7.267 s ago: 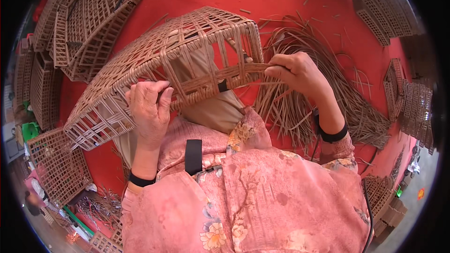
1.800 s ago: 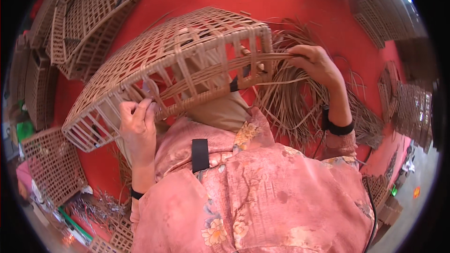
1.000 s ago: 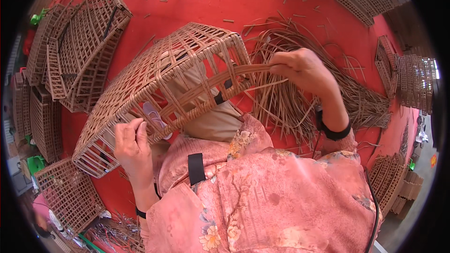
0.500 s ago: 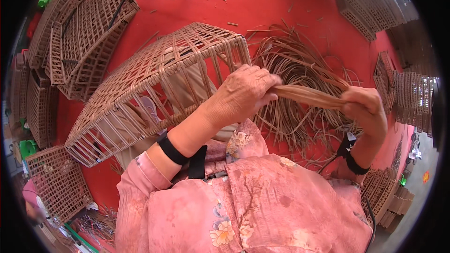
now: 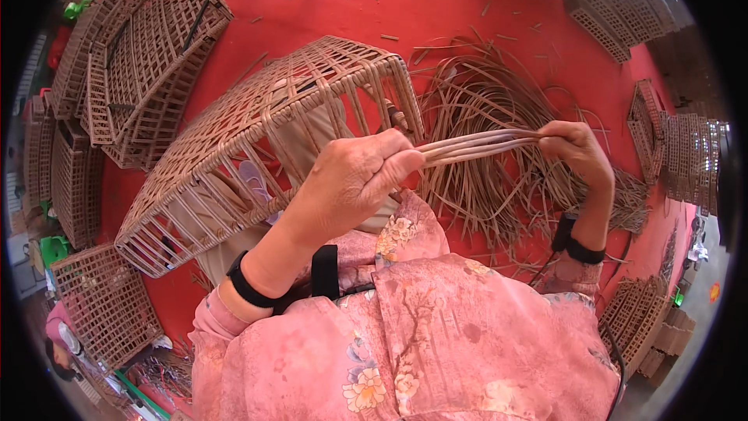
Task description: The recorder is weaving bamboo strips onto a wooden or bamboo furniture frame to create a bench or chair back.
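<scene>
Between my hands a small bundle of brown weaving strips [image 5: 479,146] is stretched out. My left hand [image 5: 362,175] is closed in a fist round one end, beside the rim of a woven basket. At the other end my right hand [image 5: 575,150] pinches the strips between thumb and fingers. The partly woven brown basket [image 5: 273,125] lies tilted across my lap, its open lattice toward the upper left. Just beyond the bundle, a large heap of loose strips [image 5: 487,105] spreads over the red floor.
Stacked lattice baskets [image 5: 152,54] stand at the far left, and a flat lattice panel [image 5: 105,304] is nearer on that side. More baskets [image 5: 623,8] line the right edge. Scattered offcuts lie on the red floor [image 5: 358,0]. Part of another person [image 5: 62,335] shows at the lower left.
My left hand has moved left and slightly down, and my right hand left and up. The strips, blurred before, now show as separate strands pulled straight.
</scene>
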{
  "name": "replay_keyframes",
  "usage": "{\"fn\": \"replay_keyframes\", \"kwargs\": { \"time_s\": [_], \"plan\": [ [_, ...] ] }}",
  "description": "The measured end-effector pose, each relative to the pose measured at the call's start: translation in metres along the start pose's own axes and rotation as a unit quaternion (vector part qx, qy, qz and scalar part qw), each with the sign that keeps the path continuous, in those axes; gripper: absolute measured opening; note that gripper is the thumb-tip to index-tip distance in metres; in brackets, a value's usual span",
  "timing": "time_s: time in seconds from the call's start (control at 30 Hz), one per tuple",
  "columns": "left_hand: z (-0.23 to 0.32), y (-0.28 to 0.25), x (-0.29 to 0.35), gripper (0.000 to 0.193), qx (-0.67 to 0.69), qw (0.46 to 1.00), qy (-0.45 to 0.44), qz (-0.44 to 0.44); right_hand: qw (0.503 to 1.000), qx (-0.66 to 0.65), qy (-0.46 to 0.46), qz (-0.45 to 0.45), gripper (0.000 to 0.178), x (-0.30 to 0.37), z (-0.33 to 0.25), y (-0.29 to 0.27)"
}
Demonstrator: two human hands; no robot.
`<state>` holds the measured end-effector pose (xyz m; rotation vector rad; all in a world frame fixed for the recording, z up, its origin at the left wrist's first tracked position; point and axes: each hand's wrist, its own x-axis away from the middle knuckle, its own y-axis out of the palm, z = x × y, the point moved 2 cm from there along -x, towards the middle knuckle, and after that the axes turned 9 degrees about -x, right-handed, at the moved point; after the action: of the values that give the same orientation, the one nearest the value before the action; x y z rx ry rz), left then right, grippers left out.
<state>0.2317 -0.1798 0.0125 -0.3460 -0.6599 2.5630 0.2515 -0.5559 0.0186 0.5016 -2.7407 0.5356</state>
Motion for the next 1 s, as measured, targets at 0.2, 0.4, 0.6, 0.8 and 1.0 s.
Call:
{"fn": "replay_keyframes", "kwargs": {
  "time_s": [0.2,0.4,0.6,0.8,1.0],
  "plan": [
    [0.004,0.006,0.012,0.017,-0.143,0.989,0.038,-0.024,0.994,0.010,-0.032,-0.101,0.030,-0.032,-0.010,0.063],
    [0.021,0.016,0.014,0.014,-0.237,0.961,0.136,-0.032,0.942,-0.041,-0.201,-0.266,0.048,-0.045,-0.046,0.154],
    [0.014,0.008,0.016,0.013,-0.246,0.965,0.091,-0.006,0.947,-0.105,-0.124,-0.276,0.050,-0.050,-0.037,0.168],
    [0.005,0.004,0.010,0.015,-0.193,0.978,0.058,0.051,0.943,-0.255,0.000,-0.215,0.043,-0.054,-0.017,0.171],
    [-0.004,0.008,0.008,0.014,-0.129,0.988,0.036,0.071,0.972,-0.185,-0.044,-0.141,0.028,-0.052,-0.031,0.172]
  ]
}}
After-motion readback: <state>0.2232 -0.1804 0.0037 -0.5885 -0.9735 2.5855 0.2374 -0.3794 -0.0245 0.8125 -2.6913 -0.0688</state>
